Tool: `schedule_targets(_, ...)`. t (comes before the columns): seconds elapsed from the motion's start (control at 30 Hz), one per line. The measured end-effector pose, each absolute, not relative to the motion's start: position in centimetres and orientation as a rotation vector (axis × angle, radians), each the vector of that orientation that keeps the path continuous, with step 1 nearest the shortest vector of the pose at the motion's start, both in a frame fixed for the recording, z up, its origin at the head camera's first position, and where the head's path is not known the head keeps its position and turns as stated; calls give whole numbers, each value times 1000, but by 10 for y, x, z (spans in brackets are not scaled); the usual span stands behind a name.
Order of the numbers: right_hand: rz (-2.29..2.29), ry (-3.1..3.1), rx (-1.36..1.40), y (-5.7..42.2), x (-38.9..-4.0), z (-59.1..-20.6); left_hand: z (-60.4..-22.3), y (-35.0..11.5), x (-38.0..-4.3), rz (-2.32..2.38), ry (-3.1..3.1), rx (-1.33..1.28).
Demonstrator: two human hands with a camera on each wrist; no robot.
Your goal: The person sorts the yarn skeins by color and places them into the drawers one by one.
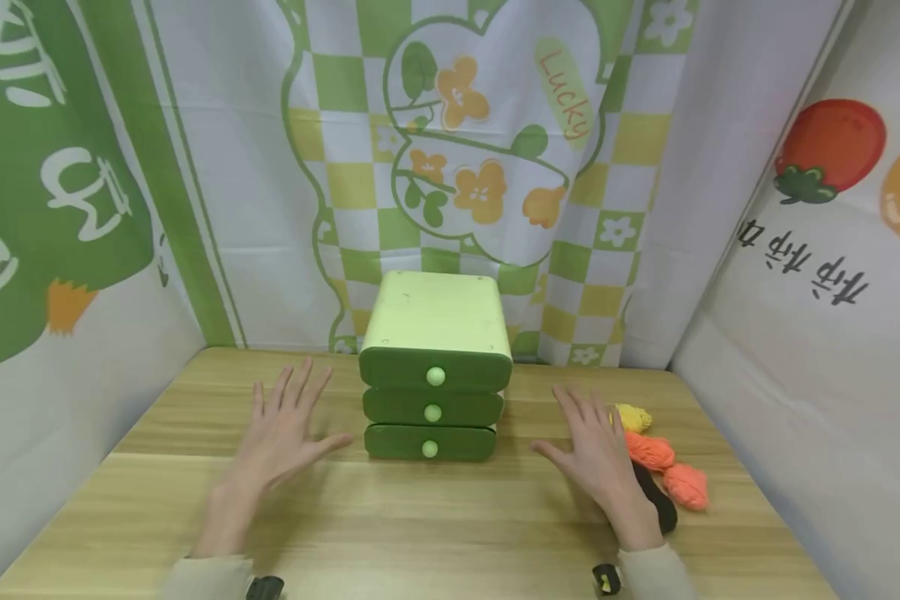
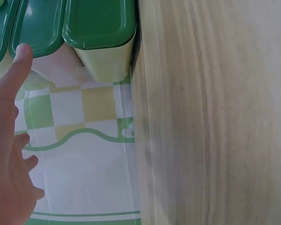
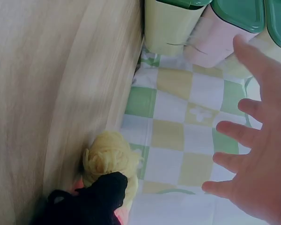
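Note:
A small three-drawer cabinet [image 1: 437, 312] with a pale green top and dark green drawer fronts stands at the middle of the table, each drawer with a round light green knob [image 1: 432, 412]. All three drawers are pushed in. To its left, my left hand [image 1: 281, 429] is spread with straight fingers, the thumb pointing toward the bottom drawer. My right hand [image 1: 592, 450] is likewise spread on the other side, holding nothing. In the right wrist view, yellow yarn [image 3: 110, 157] and a black bundle [image 3: 91, 201] lie below the right hand.
Beside my right hand lie a yellow yarn ball [image 1: 633, 418], two orange-red yarn bundles [image 1: 686, 487] and a black item [image 1: 654, 498], partly hidden by the wrist. A checkered curtain [image 1: 345, 183] hangs behind the wooden table [image 1: 420, 533]; printed cloth walls close both sides.

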State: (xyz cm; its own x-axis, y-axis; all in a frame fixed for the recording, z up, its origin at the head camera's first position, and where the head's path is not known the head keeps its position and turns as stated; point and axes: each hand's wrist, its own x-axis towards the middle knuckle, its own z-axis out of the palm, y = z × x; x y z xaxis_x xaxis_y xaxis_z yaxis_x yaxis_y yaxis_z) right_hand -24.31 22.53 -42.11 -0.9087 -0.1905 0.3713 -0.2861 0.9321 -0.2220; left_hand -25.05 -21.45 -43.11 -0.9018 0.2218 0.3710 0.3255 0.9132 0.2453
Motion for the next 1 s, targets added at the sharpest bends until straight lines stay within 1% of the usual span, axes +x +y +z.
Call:
schedule_targets(0.27, 442, -2545, 426, 219, -244, -420, -420, -217, -256, -514, -2621, -494)
schedule_targets(0.67, 447, -2417, 484, 219, -243, -419, -397, -221, -277, -697, -2412, -643)
schedule_targets(1.0, 452, -2381, 504, 216, -241, -415, -379, -208, -293, -996, -2481, -661)
